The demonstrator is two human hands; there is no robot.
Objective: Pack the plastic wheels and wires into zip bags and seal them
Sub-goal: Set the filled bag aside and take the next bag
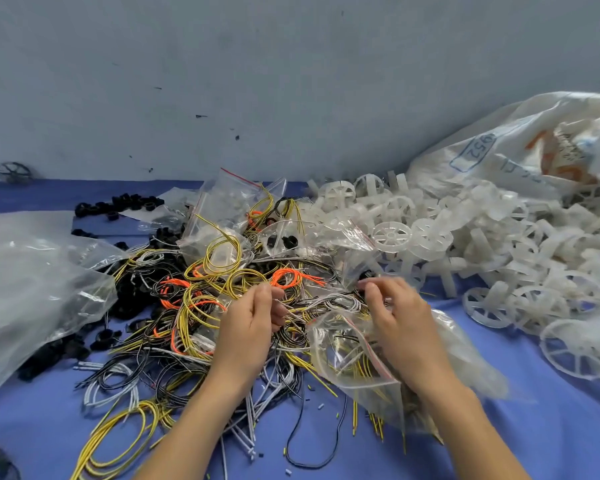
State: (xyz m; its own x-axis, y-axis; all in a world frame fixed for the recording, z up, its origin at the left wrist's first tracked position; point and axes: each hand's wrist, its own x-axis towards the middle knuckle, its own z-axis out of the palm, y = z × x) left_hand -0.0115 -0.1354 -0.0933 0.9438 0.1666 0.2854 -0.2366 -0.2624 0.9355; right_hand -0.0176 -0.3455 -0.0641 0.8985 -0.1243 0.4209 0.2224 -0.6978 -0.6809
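A tangle of yellow, orange, black and white wires (pixel 201 306) covers the middle of the blue table (pixel 534 410). White plastic wheels (pixel 465 237) lie heaped at the right. My left hand (pixel 250 323) hovers over the wires with its fingers curled, pinching thin wires. My right hand (pixel 399 317) has its fingers bent over a clear zip bag (pixel 347 355) with a red seal strip that holds yellow wires; the grip itself is blurred. More filled zip bags (pixel 229 216) lie behind the wire pile.
A large clear plastic bag (pixel 32 289) lies at the left. A big white sack (pixel 520 147) spills wheels at the back right. Small black plastic parts (pixel 118 206) are scattered at the back left. A grey wall (pixel 257 81) stands behind.
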